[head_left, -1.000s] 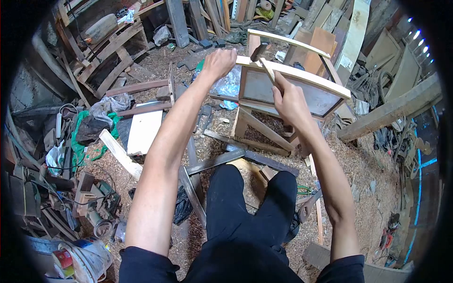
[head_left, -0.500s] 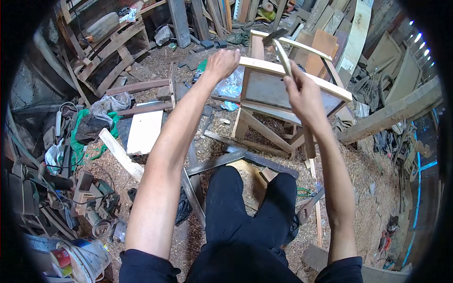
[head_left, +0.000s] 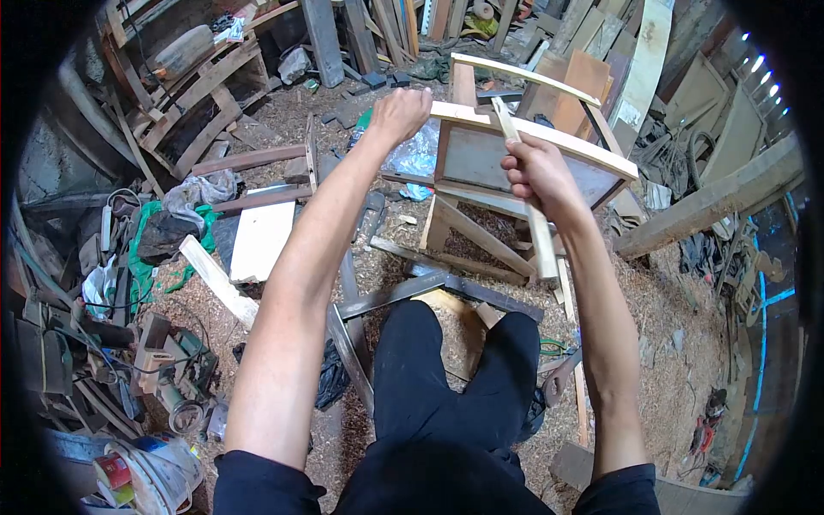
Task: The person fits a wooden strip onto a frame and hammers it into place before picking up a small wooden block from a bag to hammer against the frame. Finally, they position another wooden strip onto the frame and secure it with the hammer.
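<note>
My right hand (head_left: 542, 172) is closed around the pale wooden handle of a hammer (head_left: 542, 245), which slants across the front of a wooden frame. The hammer's dark head lies just beyond the frame's top rail and is partly hidden. My left hand (head_left: 402, 116) is wrapped over the left end of that pale top rail (head_left: 584, 153). Below the rail, a grey panel (head_left: 476, 161) fills the frame. The structure stands on the floor in front of my knees, with diagonal wooden legs (head_left: 485, 227) under it.
Wood shavings cover the floor. A handsaw (head_left: 562, 378) lies right of my knees, and a white board (head_left: 263, 233) lies to the left. A thick beam (head_left: 712, 202) slants in from the right. Buckets (head_left: 159, 472) stand at lower left; scrap timber leans at the back.
The hammer has come down from a raised position, its head now lower and its handle end swung up and left. My left hand has barely shifted on the rail.
</note>
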The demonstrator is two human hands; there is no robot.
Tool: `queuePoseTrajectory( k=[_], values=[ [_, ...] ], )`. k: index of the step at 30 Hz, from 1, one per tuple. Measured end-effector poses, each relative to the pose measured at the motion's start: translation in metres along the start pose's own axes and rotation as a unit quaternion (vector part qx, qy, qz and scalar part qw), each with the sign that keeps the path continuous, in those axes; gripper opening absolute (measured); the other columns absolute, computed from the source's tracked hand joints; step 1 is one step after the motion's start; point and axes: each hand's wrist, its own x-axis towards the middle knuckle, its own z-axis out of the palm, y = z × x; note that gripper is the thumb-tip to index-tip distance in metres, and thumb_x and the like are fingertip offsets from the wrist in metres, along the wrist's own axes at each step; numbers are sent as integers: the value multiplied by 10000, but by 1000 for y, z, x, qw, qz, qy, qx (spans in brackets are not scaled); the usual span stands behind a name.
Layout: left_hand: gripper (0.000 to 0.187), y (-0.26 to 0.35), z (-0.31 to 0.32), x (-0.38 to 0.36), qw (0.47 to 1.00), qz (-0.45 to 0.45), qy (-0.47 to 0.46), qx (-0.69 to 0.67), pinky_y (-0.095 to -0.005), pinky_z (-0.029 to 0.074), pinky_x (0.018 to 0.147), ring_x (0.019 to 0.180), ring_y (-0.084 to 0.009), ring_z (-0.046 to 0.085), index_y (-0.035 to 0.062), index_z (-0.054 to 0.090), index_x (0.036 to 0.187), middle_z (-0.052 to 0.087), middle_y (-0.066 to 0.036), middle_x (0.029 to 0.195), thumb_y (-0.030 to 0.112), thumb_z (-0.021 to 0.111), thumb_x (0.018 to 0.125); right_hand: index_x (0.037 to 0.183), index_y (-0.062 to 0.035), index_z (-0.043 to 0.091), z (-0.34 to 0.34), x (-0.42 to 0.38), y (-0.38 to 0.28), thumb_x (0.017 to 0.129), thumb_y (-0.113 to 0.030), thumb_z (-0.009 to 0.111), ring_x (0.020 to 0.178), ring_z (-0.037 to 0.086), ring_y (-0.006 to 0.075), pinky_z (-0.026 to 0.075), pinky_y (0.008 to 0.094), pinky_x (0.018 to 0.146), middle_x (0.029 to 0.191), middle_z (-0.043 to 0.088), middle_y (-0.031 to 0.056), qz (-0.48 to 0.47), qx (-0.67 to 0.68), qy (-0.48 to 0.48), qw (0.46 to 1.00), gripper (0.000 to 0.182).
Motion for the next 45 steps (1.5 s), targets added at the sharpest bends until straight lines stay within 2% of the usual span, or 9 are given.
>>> queuePoseTrajectory(
  k=[7, 10, 12, 14, 15, 18, 36, 40, 45],
  values=[
    [399, 8, -12, -1, 991, -103, -27, -86, -537, 518, 714, 779, -458, 626, -3, 626, 825, 644, -254, 808, 255, 348, 949, 1044, -36, 510, 2, 3, 5, 971, -158, 464, 512, 368, 4, 292, 155, 391, 713, 460, -28, -6, 73, 5, 997, 149],
    [454, 8, -11, -1, 997, -56, -20, -57, -537, 511, 743, 802, -469, 617, -5, 649, 805, 638, -269, 818, 294, 342, 953, 1023, -38, 513, 10, -2, 4, 966, -157, 468, 511, 365, 12, 305, 159, 398, 717, 457, -27, 2, 10, -34, 999, 139],
    [454, 8, -9, 0, 993, -88, -21, -80, -535, 511, 746, 802, -471, 617, -2, 654, 810, 638, -270, 817, 297, 343, 953, 1167, 17, 540, 0, 5, 8, 945, -169, 482, 549, 483, 66, 420, 250, 448, 704, 518, 29, -15, -27, -47, 998, 296],
    [455, 7, -9, -1, 987, -121, -21, -104, -534, 511, 749, 802, -473, 616, 1, 658, 815, 637, -271, 817, 300, 345, 953, 1219, 16, 539, 0, -2, 5, 924, -160, 492, 594, 614, 222, 462, 366, 506, 681, 602, 156, -143, -273, 71, 949, 347],
    [453, 5, -6, 0, 990, -101, -16, -95, -532, 513, 745, 799, -473, 617, 1, 658, 816, 637, -273, 820, 303, 349, 951, 1242, 12, 527, 2, -3, 9, 899, -121, 505, 702, 643, 395, 469, 450, 592, 723, 613, 276, -294, -354, 146, 876, 369],
    [435, 0, 1, 2, 994, -76, -16, -79, -532, 517, 728, 788, -469, 619, 3, 651, 820, 637, -271, 814, 295, 355, 950, 1272, -10, 510, 9, -7, 14, 886, -83, 515, 757, 600, 468, 466, 483, 659, 767, 601, 302, -358, -333, 166, 856, 393],
    [296, 5, -9, -2, 1000, -9, -20, -13, -518, 537, 631, 761, -423, 644, -9, 582, 836, 655, -217, 788, 177, 374, 934, 1265, 23, 467, 18, -4, 8, 846, 0, 495, 723, 588, 476, 442, 525, 647, 744, 578, 321, -387, -342, 132, 846, 420],
    [326, 6, -6, 1, 999, -31, -14, -43, -527, 529, 656, 772, -434, 638, -14, 593, 842, 654, -227, 814, 200, 365, 934, 1284, -3, 482, 11, 4, 11, 895, -50, 502, 694, 614, 415, 449, 469, 664, 779, 587, 298, -327, -454, 93, 823, 392],
    [418, 6, -9, 0, 994, -66, -42, -71, -532, 511, 743, 803, -456, 625, -8, 642, 836, 651, -244, 856, 269, 346, 938, 1256, 25, 462, 21, -9, 7, 853, -5, 497, 714, 583, 481, 433, 536, 656, 723, 576, 321, -399, -331, 145, 843, 405]
  ],
)
